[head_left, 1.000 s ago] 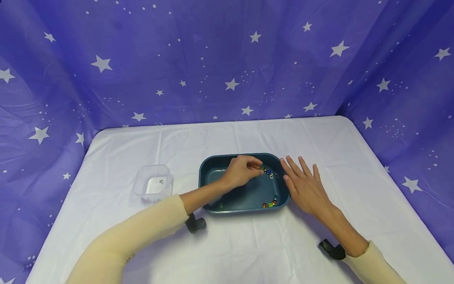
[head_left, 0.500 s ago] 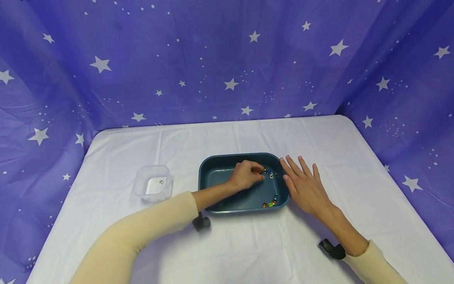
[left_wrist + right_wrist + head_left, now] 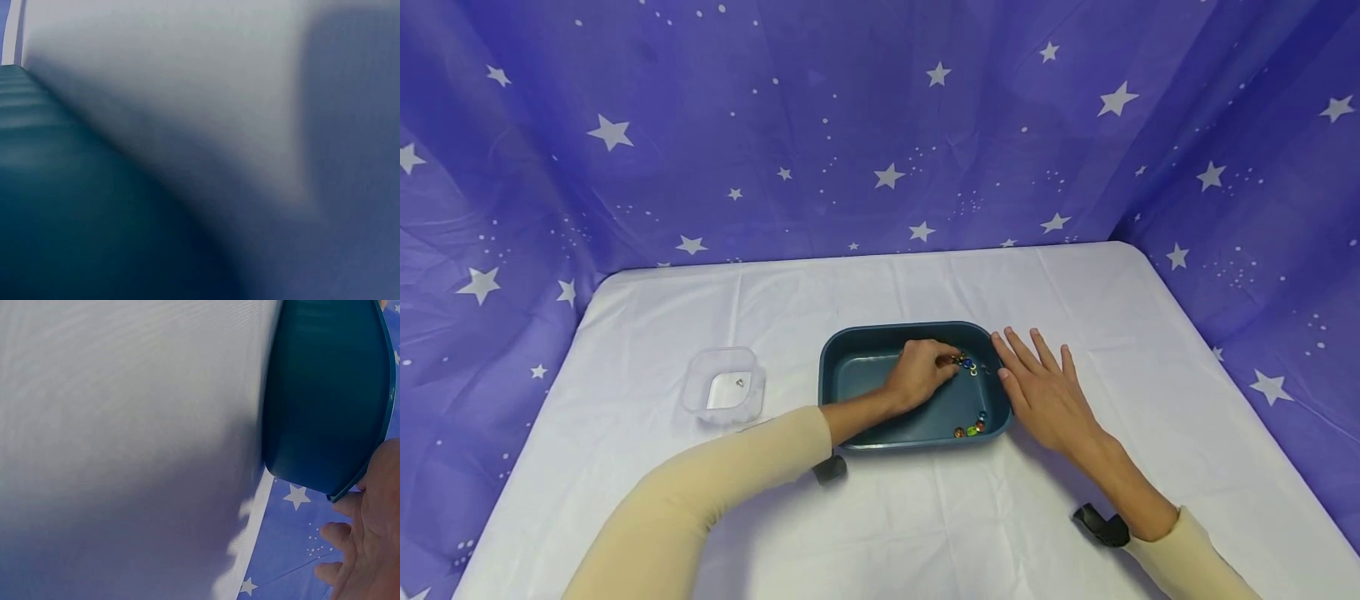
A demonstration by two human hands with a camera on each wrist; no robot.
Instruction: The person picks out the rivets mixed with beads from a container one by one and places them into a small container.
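Observation:
A dark teal tray (image 3: 917, 443) stands mid-table. Over its far right part reaches my left hand (image 3: 917, 375), thumb and fingers bent, fingertips right at a cluster of small shiny beads (image 3: 967, 364) in blue, gold and silver; whether they pinch one I cannot tell. Along the near right wall lie several round glassy pieces (image 3: 972, 431) in orange, green and blue. With its fingers straight and spread, my right hand (image 3: 1048, 396) rests against the tray's right end. In the right wrist view, those fingers (image 3: 337, 534) stand beside the tray's rim.
A clear plastic box (image 3: 726, 412) stands on the white cloth (image 3: 925, 533) left of the tray, with a tiny shiny item (image 3: 740, 382) inside. A purple curtain (image 3: 850, 125) with white stars hangs behind the table. The left wrist view shows only the tray's side (image 3: 75, 206) and cloth.
My left hand has moved slightly right and down toward the bead cluster; its thumb and finger spread, then drew closer around the cluster's left end. The right hand and tray have not moved.

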